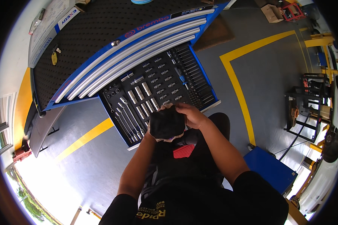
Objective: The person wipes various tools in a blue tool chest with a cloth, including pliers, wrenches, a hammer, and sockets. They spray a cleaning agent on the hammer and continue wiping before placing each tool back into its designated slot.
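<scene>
Above my lap, at the front edge of the open drawer, I hold a soft, black cloth-like bundle with pale edges. My right hand grips its right side, thumb and fingers closed on it. At its left, my left hand is mostly hidden behind the bundle, and its fingers barely show. Just beyond lies the tool drawer with its black tray. It holds several combination wrenches, long silver sockets, small sockets and a blue-handled screwdriver.
The blue tool cabinet stands ahead with a black perforated top, where a key with a yellow tag lies. A red object shows below my hands. A blue box and a black metal stand are at right.
</scene>
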`<state>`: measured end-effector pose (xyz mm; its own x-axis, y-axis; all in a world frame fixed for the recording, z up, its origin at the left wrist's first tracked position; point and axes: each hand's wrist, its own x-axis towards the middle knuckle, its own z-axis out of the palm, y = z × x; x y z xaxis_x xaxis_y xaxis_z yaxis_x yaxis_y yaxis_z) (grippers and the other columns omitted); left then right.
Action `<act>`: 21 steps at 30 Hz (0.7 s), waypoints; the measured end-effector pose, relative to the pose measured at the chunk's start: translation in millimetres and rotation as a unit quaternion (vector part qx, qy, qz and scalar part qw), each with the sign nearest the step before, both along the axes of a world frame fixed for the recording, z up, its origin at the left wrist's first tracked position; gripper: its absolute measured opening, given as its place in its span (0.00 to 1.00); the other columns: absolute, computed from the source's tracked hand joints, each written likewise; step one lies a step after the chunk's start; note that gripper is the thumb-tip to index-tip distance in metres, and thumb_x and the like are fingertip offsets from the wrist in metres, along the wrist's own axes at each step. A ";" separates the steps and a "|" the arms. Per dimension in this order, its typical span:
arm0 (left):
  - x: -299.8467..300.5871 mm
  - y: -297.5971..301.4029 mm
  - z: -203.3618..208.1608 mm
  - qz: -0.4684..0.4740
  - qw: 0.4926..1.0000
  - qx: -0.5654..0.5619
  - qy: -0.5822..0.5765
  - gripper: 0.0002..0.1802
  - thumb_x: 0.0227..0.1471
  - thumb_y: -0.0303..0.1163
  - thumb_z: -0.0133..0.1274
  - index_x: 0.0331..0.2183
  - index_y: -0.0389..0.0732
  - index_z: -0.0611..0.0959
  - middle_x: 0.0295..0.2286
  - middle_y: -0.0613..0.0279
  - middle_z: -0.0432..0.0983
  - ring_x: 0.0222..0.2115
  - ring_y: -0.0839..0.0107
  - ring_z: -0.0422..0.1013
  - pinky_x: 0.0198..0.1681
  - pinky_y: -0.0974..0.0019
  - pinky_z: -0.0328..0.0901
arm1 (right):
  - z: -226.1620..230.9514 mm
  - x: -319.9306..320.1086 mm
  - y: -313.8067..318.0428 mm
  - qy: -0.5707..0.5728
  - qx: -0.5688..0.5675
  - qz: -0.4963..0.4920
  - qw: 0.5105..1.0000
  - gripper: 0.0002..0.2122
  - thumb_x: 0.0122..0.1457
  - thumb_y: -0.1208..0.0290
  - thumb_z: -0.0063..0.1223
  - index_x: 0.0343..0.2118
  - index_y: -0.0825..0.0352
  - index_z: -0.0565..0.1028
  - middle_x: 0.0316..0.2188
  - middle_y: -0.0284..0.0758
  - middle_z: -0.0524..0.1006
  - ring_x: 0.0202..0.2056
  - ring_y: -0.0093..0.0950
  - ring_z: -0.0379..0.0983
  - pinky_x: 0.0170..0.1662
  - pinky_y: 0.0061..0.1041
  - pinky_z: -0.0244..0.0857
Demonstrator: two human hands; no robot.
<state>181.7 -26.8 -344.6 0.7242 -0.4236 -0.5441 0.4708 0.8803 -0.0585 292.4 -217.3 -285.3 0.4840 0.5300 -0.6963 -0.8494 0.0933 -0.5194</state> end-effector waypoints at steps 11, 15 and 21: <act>-29.5 0.0 -4.9 -0.300 0.705 0.565 -0.307 0.16 0.60 0.43 0.55 0.46 0.44 0.81 0.53 0.60 0.75 0.54 0.55 0.72 0.59 0.54 0.67 | -88.9 40.1 -85.5 -0.310 -0.622 0.118 0.710 0.20 0.62 0.54 0.58 0.50 0.60 0.70 0.42 0.47 0.82 0.47 0.50 0.78 0.49 0.45 0.71; -64.4 -1.1 -38.9 -0.229 0.751 0.559 -0.267 0.17 0.58 0.42 0.54 0.46 0.44 0.81 0.49 0.59 0.77 0.49 0.59 0.75 0.56 0.58 0.69 | -94.0 55.1 -70.0 -0.313 -0.612 0.125 0.715 0.19 0.59 0.56 0.62 0.48 0.60 0.72 0.44 0.46 0.81 0.48 0.50 0.77 0.50 0.45 0.71; -44.8 1.3 11.8 0.013 0.991 0.117 0.067 0.23 0.67 0.46 0.41 0.52 0.43 0.79 0.46 0.56 0.80 0.44 0.61 0.79 0.50 0.56 0.75 | -82.1 47.0 -74.9 -0.212 -0.427 -0.026 0.879 0.13 0.56 0.71 0.60 0.43 0.62 0.71 0.32 0.35 0.78 0.23 0.23 0.75 0.25 0.24 0.69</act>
